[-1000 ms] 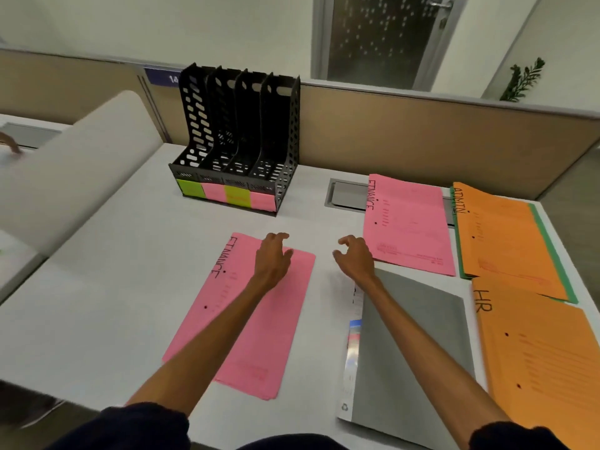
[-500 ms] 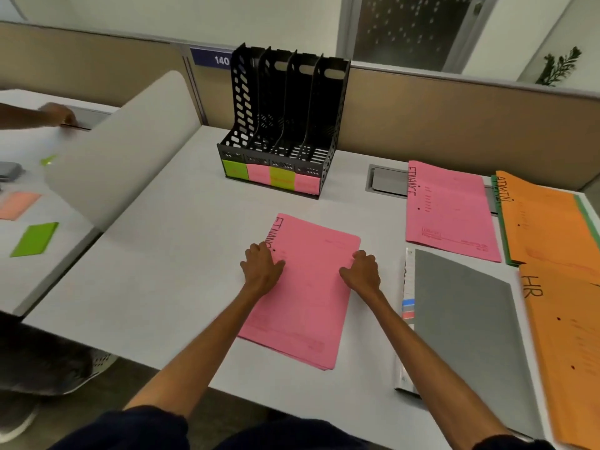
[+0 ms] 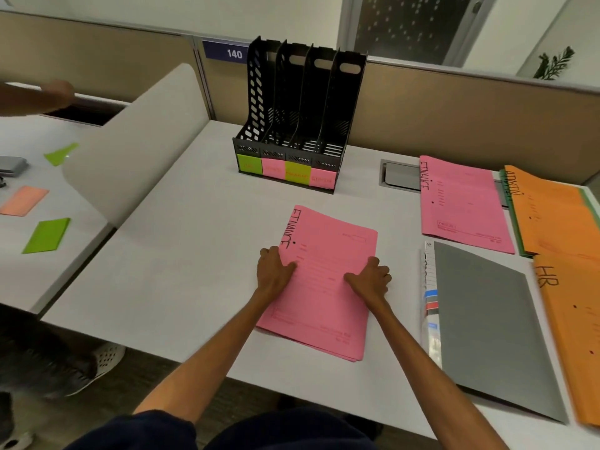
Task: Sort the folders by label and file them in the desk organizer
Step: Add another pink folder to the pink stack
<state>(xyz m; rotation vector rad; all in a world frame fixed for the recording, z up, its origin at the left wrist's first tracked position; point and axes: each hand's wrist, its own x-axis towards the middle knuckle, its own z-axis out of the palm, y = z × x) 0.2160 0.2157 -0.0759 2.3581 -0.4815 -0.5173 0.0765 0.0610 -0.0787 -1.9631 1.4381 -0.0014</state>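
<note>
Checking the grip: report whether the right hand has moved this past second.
Yes: the right hand shifted left, from beside the grey folder onto the near pink folder.

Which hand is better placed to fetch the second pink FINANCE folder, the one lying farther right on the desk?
Right. The right hand grips the right edge of the near folder, on the side of the second FINANCE folder; the left hand would probably have to cross over.
</note>
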